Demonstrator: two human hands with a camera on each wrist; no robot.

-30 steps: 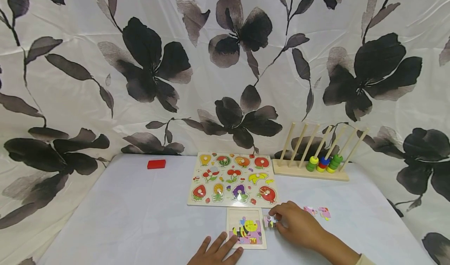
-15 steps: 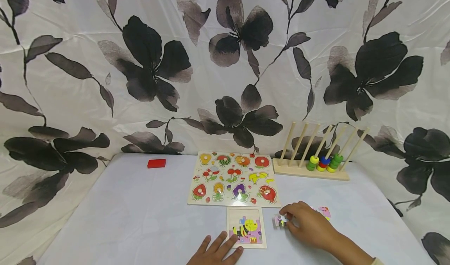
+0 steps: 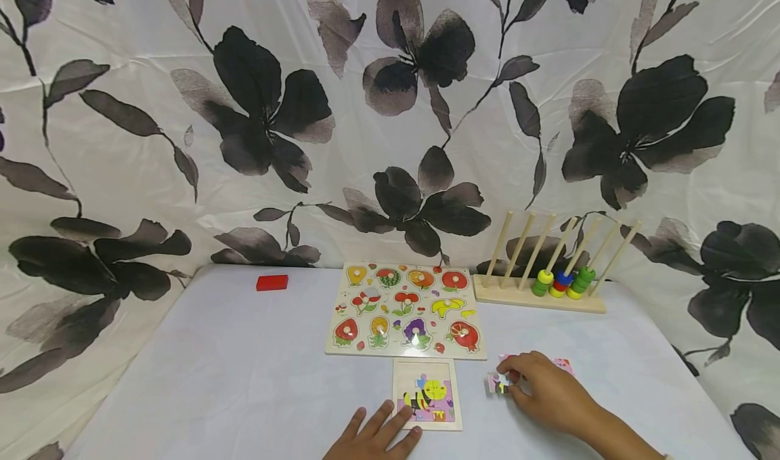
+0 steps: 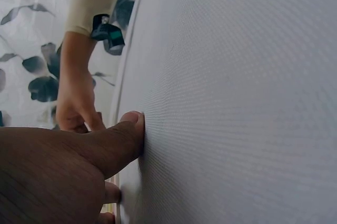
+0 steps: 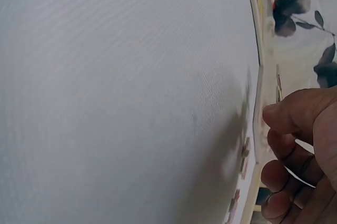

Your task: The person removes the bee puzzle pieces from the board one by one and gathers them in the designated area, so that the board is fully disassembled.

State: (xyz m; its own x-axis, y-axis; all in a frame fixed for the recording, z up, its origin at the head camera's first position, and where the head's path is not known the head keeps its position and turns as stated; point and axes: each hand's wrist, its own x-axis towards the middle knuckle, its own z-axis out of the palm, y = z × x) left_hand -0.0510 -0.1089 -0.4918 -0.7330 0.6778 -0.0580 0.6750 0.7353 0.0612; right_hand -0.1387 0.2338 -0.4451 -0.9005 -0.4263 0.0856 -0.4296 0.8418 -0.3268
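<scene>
In the head view a small wooden tray puzzle [image 3: 426, 369] with a partly filled bee picture lies near the front of the table. My left hand [image 3: 374, 436] rests with spread fingers at its lower left corner, fingertips touching the frame. To the tray's right, my right hand [image 3: 545, 389] pinches a jigsaw piece [image 3: 498, 383] between thumb and fingers. Loose pink jigsaw pieces [image 3: 563, 364] lie behind that hand, partly hidden by it. The right wrist view shows the thumb and curled fingers [image 5: 284, 116] together above the table, with loose pieces [image 5: 245, 155] beyond.
Behind the tray lies a fruit peg puzzle board [image 3: 405, 311]. A wooden peg stand [image 3: 539, 299] with coloured beads on some pegs stands at the back right. At the back left sits a red block [image 3: 271, 282]. A floral cloth [image 3: 402, 108] hangs behind the white table [image 3: 244, 372].
My right hand has moved right, away from the tray, carrying the jigsaw piece and covering more of the loose pieces. My left hand has stayed at the tray's corner.
</scene>
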